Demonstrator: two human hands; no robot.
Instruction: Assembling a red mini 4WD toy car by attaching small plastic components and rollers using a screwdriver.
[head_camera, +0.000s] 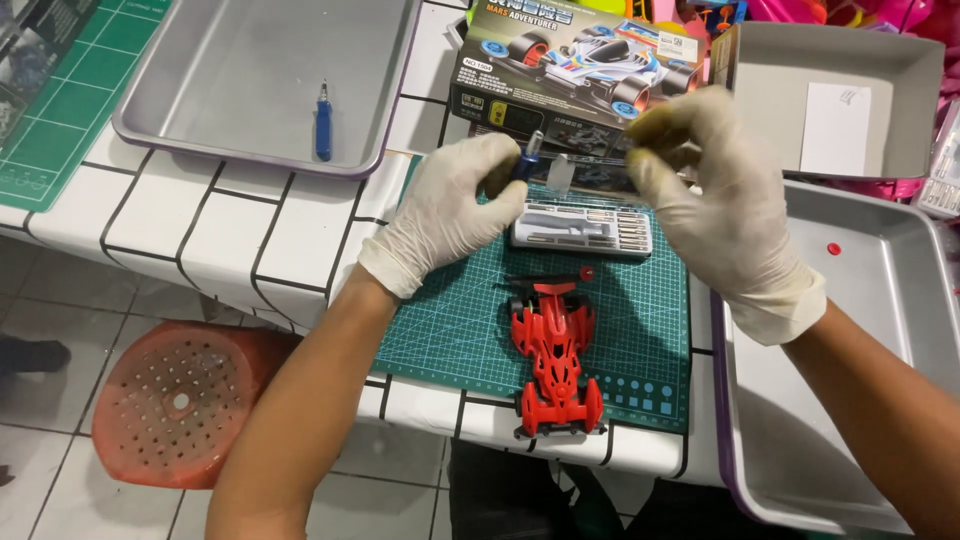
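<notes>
My left hand (450, 205), in a white glove, grips a blue-handled screwdriver (527, 160) above the green cutting mat (440, 330). My right hand (715, 195), also gloved, is closed with its fingertips pinched on something small near the screwdriver's tip; what it pinches is hidden. Below the hands lies a grey case of screwdriver bits (585, 228). A red toy race car body (553, 355) rests on the mat near the table's front edge.
A metal tray (200, 80) at the back left holds a second blue screwdriver (323, 122). Another metal tray (880, 300) on the right holds a small red part (833, 248). The toy car's box (580, 60) and an open grey box (830, 95) stand behind. A red stool (180, 400) stands on the floor.
</notes>
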